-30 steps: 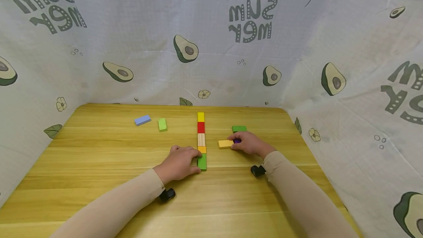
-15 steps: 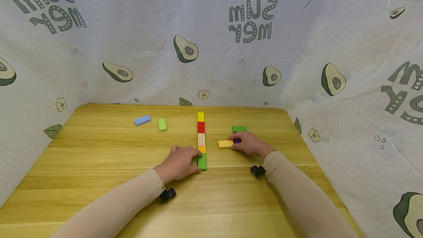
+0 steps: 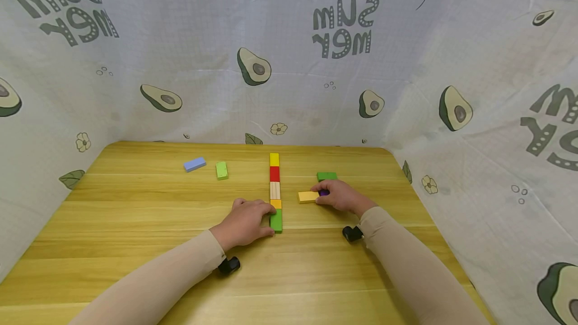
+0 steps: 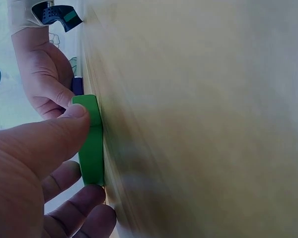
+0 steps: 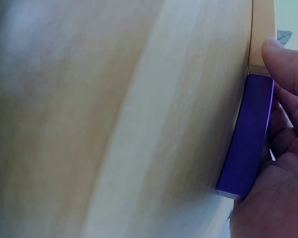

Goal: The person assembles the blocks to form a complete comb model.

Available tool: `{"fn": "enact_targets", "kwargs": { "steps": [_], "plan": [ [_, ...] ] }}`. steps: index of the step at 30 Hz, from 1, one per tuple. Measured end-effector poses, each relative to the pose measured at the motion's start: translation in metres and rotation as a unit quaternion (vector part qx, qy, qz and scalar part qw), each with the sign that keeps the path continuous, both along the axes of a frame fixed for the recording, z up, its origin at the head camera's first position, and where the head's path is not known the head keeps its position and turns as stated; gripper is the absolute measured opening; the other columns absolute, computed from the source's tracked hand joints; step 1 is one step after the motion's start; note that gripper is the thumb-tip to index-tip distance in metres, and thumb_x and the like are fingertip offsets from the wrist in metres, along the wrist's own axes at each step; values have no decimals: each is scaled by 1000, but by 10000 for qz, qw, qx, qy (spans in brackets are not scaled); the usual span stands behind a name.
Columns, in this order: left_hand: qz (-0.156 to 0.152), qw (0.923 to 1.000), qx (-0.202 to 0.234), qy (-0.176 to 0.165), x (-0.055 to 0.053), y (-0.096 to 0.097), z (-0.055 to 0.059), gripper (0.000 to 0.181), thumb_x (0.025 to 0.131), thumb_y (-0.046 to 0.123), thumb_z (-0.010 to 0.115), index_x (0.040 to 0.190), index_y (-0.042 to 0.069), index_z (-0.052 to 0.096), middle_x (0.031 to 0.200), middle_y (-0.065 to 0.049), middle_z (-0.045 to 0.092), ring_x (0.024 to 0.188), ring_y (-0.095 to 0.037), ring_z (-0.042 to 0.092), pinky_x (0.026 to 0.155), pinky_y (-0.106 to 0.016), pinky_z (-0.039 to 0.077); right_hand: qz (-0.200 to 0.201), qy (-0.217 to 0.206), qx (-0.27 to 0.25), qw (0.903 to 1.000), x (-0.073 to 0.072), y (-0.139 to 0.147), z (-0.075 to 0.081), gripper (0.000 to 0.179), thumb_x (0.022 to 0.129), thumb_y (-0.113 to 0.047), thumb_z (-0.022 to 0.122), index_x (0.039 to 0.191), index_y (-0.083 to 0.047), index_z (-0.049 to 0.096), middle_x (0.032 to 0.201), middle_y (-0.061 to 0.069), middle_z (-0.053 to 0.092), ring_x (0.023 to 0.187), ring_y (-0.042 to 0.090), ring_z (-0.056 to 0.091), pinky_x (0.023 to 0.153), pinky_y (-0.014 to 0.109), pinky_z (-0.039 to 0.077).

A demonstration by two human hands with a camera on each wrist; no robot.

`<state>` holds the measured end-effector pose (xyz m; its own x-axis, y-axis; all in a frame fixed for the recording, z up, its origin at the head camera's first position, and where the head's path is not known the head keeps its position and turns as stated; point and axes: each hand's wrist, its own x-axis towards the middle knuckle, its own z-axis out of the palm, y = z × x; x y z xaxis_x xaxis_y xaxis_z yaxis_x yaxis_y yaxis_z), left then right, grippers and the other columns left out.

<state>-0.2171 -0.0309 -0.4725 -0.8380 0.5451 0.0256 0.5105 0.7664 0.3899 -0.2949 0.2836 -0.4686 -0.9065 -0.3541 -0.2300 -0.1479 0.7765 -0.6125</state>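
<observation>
A row of blocks runs away from me: a green block (image 3: 276, 223) nearest, then an orange block (image 3: 276, 204), a plain wood block (image 3: 275, 190), a red block (image 3: 275, 174) and a bright yellow block (image 3: 274, 159). My left hand (image 3: 244, 222) pinches the green one between thumb and fingers, flat on the table. To the right, my right hand (image 3: 340, 196) pinches the end of a pale yellow block (image 3: 308, 197). A purple block (image 5: 246, 134) lies end to end with it under my palm, mostly covered in the head view.
Behind my right hand lies a dark green block (image 3: 327, 176). A blue block (image 3: 195, 164) and a light green block (image 3: 222, 170) lie at the back left of the wooden table (image 3: 149, 204). Printed cloth (image 3: 203, 39) hangs around the back and sides.
</observation>
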Motion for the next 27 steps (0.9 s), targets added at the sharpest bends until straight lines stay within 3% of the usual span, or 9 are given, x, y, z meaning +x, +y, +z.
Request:
{"fn": "enact_targets", "kwargs": {
  "steps": [27],
  "plan": [
    [20, 10000, 34, -31, 0, 0, -1, 48, 90, 41, 84, 130, 18, 71, 130, -1, 73, 125, -21, 66, 105, -56, 37, -20, 7, -16, 10000, 2, 0, 1, 38, 99, -19, 74, 136, -9, 70, 132, 12, 68, 108, 23, 58, 100, 42, 51]
  ]
}}
